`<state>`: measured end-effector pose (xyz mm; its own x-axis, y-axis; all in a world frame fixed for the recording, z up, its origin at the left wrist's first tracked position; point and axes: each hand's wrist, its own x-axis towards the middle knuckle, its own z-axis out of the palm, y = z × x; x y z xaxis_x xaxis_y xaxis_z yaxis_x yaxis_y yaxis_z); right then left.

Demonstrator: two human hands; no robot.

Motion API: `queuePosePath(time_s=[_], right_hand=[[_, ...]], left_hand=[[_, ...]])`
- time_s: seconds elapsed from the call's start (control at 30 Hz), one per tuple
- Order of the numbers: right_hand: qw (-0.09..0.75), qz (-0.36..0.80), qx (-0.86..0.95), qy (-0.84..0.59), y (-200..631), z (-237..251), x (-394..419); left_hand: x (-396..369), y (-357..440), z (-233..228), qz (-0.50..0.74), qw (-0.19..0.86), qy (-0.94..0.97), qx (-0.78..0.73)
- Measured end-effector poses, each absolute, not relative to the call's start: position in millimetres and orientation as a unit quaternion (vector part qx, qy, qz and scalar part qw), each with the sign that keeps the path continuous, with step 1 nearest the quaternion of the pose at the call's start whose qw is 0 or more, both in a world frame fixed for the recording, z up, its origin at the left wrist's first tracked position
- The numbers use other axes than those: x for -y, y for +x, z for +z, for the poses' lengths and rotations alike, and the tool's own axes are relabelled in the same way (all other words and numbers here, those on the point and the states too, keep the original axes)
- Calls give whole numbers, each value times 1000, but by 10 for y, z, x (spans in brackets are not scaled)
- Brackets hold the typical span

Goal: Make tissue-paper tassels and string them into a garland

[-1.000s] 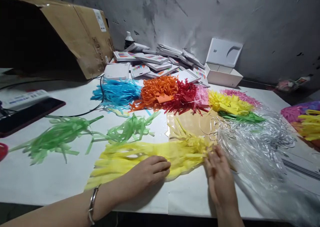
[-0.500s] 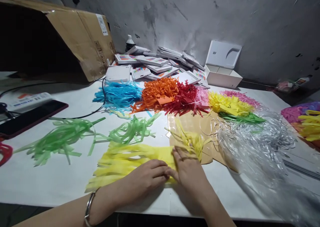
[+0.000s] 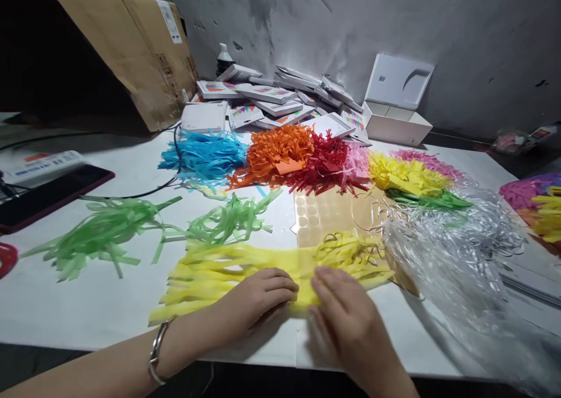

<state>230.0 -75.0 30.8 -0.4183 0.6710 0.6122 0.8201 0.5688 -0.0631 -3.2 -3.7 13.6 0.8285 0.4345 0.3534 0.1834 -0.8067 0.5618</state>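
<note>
Yellow fringed tissue sheet [image 3: 245, 269], laid flat across the near worktop [image 3: 87, 310], uncut middle band pinned under both hands so the strips are kept from shifting. Left hand [image 3: 256, 296] and right hand [image 3: 346, 313] pressed palm-down, fingers extended, nothing clasped in either grip. Green fringes [image 3: 109, 231] set aside leftward; coloured fringe piles [image 3: 307, 158] ranked behind; clear film [image 3: 451, 269] heaped rightward.
</note>
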Motion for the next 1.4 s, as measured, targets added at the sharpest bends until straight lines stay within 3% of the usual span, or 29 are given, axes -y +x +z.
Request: queuePosePath(time_s=[0.13,0.37,0.43,0.6,0.7,0.9,1.1,1.4], right_hand=[[262,-63,874,-404,2024,191,606],[258,111,833,-477,2263,166,645],[262,114,825,-488,2266,172,662],[249,-33,873,-418,2211,114,639],[265,32,875,-404,2211,111,628],[269,169,786,-530,2202,146,589],[191,82,806,-554,2200,131,346],[193,-31,781,-593,2145,97,181]], left_hand=[[54,-71,106,262,253,912,-188],[115,-129,88,253,238,902,-257],[131,-123,142,235,258,897,-272],[168,-84,226,200,254,902,-285],[184,-71,223,180,236,911,-287],[93,-96,291,150,259,897,-326],[-165,-30,419,83,261,851,-448],[-282,60,345,92,233,846,-471]])
